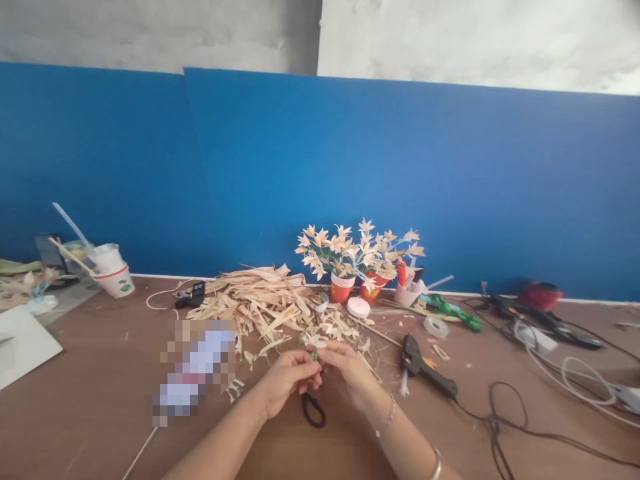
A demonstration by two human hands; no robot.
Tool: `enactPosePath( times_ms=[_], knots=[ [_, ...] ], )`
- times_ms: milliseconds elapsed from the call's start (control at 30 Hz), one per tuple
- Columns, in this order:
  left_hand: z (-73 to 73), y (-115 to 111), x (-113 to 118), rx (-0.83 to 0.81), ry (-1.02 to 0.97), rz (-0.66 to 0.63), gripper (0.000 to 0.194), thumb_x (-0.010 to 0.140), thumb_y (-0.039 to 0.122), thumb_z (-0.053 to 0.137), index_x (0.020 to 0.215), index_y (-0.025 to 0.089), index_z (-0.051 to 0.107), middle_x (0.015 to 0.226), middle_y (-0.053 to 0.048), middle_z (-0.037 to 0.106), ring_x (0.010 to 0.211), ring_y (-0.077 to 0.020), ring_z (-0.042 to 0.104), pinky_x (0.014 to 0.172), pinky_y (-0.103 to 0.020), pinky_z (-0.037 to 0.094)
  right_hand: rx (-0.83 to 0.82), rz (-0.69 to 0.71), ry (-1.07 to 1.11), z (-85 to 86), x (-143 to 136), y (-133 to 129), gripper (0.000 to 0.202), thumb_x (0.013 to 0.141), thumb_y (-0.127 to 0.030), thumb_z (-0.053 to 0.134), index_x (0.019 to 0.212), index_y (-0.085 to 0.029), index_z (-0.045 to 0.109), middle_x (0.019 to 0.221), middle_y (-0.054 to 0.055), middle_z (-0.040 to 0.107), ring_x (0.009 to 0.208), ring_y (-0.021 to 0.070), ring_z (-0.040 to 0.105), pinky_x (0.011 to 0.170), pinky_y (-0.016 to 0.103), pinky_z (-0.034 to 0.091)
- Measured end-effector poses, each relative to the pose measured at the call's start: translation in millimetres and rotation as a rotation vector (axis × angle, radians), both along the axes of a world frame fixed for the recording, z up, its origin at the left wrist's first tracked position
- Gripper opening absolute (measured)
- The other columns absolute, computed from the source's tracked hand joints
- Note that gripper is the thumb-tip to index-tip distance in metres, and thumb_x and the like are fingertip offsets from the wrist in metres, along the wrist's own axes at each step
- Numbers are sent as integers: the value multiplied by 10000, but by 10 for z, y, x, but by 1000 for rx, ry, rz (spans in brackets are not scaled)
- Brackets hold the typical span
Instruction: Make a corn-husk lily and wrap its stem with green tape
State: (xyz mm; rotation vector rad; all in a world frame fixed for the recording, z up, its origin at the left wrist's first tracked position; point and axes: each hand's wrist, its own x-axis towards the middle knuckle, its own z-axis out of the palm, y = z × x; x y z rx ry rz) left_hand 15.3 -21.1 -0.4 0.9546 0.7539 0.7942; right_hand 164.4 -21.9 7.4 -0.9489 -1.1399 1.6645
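Both my hands meet over the middle of the table, fingertips pinched together. Between them is a small pale flower (314,341) with a bit of green at its base. My left hand (291,379) grips it low, near the green part. From the other side my right hand (351,375) pinches it, its thumb and forefinger close to the petals. The fingers partly hide the stem. A black loop (313,411) lies on the table just below the hands. Behind them spreads a heap of dry, straw-coloured husk strips (255,293), with small cut pieces (340,327) nearer.
Paper cups (343,288) of finished pale flowers stand at the back, near a white tape roll (359,307). A black glue gun (425,367) with a trailing cord lies right. Farther right are cables (575,380); at left, a white cup (114,277) and a paper sheet (25,347).
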Motion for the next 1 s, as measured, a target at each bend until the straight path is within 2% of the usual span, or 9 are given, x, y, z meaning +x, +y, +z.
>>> enactPosePath(
  times_ms=[67,133,267,500,633,800,1000],
  knots=[
    [1,-15,3,-31,-12,-26,225,642,344,696,654,140,602,568,-7,596,514,-94,495,465,-214,219,-33,72,39,10,-6,-20,268,699,-387,654,786,-134,627,564,-12,592,491,113,535,573,258,392],
    [2,-18,2,-33,-19,-24,213,648,329,694,658,136,605,565,-8,596,513,-92,496,466,-214,222,-50,70,89,2,-10,-24,227,686,-356,669,725,-142,606,549,-22,582,479,114,537,568,259,393],
    [-2,-2,8,16,19,37,199,636,313,701,686,139,618,561,-8,619,500,-91,491,477,-216,246,-67,-35,129,-48,-22,-3,217,650,-311,700,614,-147,562,548,-25,576,494,105,526,566,249,389],
    [7,2,55,91,170,144,204,613,320,695,671,138,625,560,-22,652,519,-117,532,473,-215,265,-86,-85,187,-120,-59,6,200,659,-286,697,619,-151,555,511,-28,574,457,115,526,519,253,393],
    [18,-1,90,117,240,221,203,591,324,692,639,141,620,547,-15,646,540,-135,553,534,-236,353,-41,-156,132,-165,-83,17,223,637,-307,715,601,-147,563,520,-14,586,485,121,530,531,257,409],
    [-15,8,106,202,262,286,188,642,323,644,626,137,620,575,-18,647,583,-147,564,606,-259,403,58,-285,47,-166,-123,31,267,618,-349,727,568,-147,560,497,-21,570,475,109,506,511,240,392],
    [10,-1,75,200,260,216,192,680,323,618,632,137,603,557,-12,630,539,-119,520,510,-220,335,54,-107,22,-58,-67,20,283,656,-400,693,615,-144,581,526,4,606,519,133,553,554,259,416]
  ],
)
